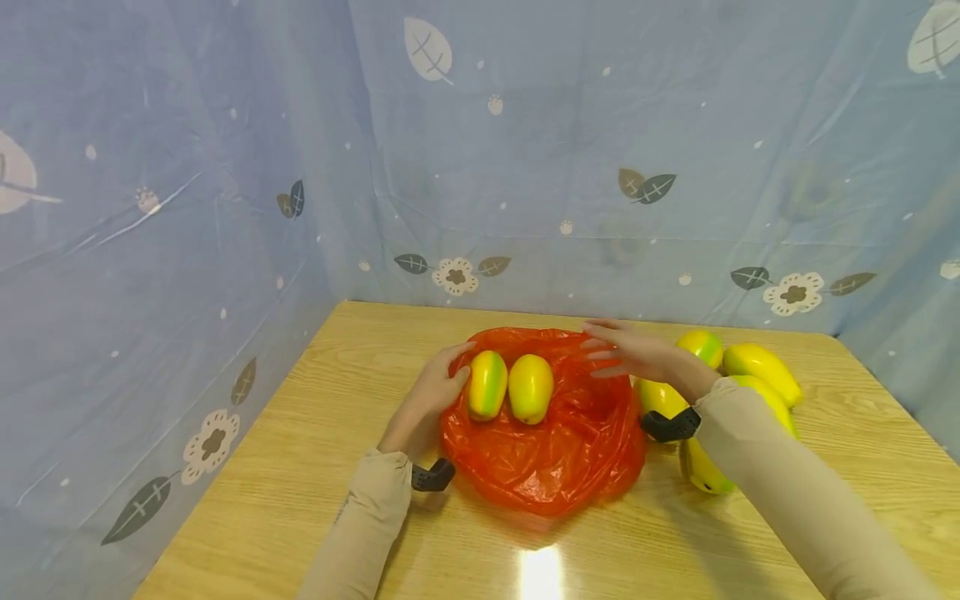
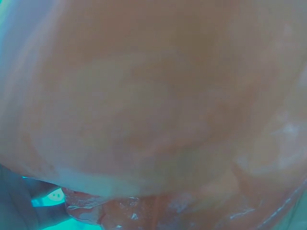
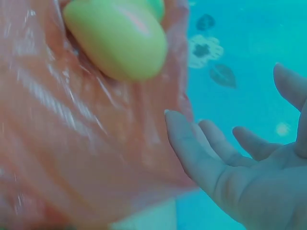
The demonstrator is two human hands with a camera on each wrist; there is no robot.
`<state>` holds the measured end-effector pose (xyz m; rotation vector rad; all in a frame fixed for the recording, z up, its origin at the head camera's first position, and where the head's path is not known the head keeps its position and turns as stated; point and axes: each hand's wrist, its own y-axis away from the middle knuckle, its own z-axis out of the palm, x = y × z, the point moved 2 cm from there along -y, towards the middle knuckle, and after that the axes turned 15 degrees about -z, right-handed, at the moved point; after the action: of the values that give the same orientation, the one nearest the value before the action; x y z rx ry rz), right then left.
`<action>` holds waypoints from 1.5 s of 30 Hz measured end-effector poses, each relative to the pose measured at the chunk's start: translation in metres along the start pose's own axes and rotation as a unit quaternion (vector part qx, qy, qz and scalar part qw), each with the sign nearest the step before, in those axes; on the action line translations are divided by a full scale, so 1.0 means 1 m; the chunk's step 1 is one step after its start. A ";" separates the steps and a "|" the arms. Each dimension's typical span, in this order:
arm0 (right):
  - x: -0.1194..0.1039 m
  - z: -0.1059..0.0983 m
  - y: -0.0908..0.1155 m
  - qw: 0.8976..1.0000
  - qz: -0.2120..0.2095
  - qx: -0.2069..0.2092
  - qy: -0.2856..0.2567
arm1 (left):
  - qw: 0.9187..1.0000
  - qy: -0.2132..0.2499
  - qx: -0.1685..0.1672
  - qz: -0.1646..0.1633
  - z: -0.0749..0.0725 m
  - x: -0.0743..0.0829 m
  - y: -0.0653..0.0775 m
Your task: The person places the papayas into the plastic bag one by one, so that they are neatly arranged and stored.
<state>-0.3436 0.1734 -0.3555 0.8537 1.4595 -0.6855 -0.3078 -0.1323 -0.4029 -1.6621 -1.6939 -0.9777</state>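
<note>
Two yellow mangoes with green patches, a left mango (image 1: 487,385) and a right mango (image 1: 530,389), lie side by side in a crumpled red plastic bag (image 1: 543,467). My left hand (image 1: 427,396) is at the bag's left side, thumb beside the left mango and fingers reaching along the rim. Bag film fills most of the left wrist view, hiding much of that hand's contact. Over the bag's right rim, my right hand (image 1: 633,348) has spread fingers and holds nothing. In the right wrist view its fingers are apart, close to the bag (image 3: 134,139).
Several more yellow-green mangoes (image 1: 763,371) sit on the wooden table (image 1: 862,467) to the right, partly behind my right forearm. A blue curtain (image 1: 525,167) with leaf and flower prints hangs behind the table and along its left side.
</note>
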 end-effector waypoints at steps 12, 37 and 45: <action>-0.016 -0.054 0.062 0.998 -0.021 0.056 0.025 | 1.000 -0.001 0.000 0.013 0.001 -0.001 -0.001; 0.037 -0.110 0.171 0.992 -0.028 0.114 0.047 | 0.998 -0.037 -0.009 0.051 -0.005 -0.007 -0.002; 0.053 -0.111 0.201 0.993 -0.066 0.093 -0.039 | 0.998 -0.030 -0.013 0.059 -0.004 -0.007 -0.003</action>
<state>-0.2366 0.3820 -0.3848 0.8666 1.4055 -0.9564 -0.3106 -0.1396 -0.4064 -1.8038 -1.6065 -0.9062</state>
